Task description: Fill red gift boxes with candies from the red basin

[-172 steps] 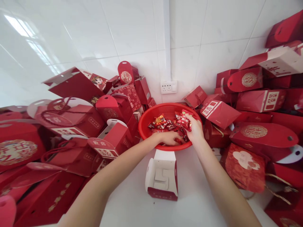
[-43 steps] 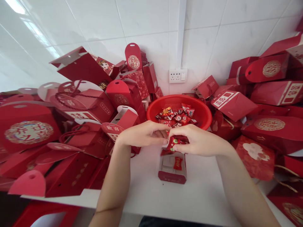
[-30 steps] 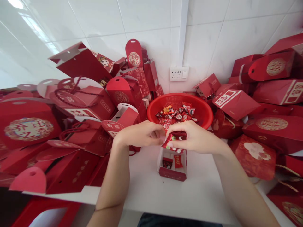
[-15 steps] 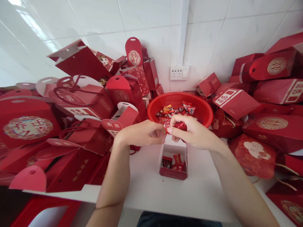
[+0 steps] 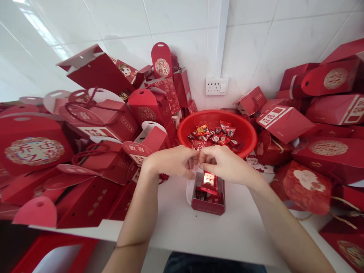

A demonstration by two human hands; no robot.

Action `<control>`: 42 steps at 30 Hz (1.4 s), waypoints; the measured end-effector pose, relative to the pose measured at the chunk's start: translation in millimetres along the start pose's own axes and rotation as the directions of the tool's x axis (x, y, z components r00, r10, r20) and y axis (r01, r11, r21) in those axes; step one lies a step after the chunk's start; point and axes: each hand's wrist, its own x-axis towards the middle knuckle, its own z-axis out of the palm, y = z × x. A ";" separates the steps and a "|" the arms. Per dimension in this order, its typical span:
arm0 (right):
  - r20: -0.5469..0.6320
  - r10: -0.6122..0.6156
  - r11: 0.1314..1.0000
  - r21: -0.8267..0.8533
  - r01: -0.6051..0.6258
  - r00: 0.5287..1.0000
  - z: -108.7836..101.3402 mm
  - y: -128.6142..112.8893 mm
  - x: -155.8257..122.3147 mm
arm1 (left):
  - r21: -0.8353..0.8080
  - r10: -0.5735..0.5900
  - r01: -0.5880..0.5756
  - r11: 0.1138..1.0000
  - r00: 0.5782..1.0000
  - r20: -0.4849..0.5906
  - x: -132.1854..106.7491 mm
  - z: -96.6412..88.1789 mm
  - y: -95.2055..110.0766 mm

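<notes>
The basket (image 5: pixel 245 131) is bright red mesh, and its sweets (image 5: pixel 212 135) are red-wrapped with orange and white flecks. In front of the basket, the small box (image 5: pixel 207 206) is deep red outside and white inside, with a glossy red packet (image 5: pixel 209 182) above it. The tabletop (image 5: pixel 199 235), wall (image 5: pixel 170 22) and socket (image 5: pixel 216 86) are white. Left of the basket, a big carton (image 5: pixel 34 150) is red with a round gold emblem.

Basket (image 5: pixel 241 127) behind open box (image 5: pixel 208 204), gift boxes (image 5: pixel 108 125) both sides
</notes>
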 end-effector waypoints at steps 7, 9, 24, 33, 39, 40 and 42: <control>0.102 0.043 0.942 -0.336 -0.006 0.994 2.9 -1.5 -1.8 | -0.020 -0.030 0.030 0.999 1.000 0.010 -1.1 -0.9 -0.4; 0.090 0.073 0.915 -0.403 -0.030 0.993 -1.8 -3.1 -4.8 | -0.026 -0.035 0.035 0.999 0.999 0.011 -0.9 -0.4 -1.4; 0.452 -0.019 0.879 -0.418 0.231 0.892 2.7 -7.1 -5.3 | 0.003 -0.008 0.008 1.000 1.000 0.010 -1.2 2.7 1.0; 0.493 0.115 0.861 -0.483 0.161 0.862 5.4 -9.7 -4.3 | 0.012 0.029 -0.030 0.999 0.999 0.019 2.3 5.7 -4.8; 0.422 0.041 0.907 -0.396 0.143 0.906 0.7 -4.4 -24.0 | 0.005 0.045 -0.045 0.999 0.999 -0.002 2.5 6.1 -8.7; 0.414 0.041 0.908 -0.396 0.139 0.910 0.0 -2.9 -28.1 | -0.002 0.045 -0.045 0.999 0.999 -0.001 2.1 6.3 -9.2; 0.358 0.017 0.922 -0.366 0.123 0.934 -1.9 -0.2 -38.0 | -0.011 0.043 -0.043 0.999 0.999 0.002 0.4 6.2 -9.6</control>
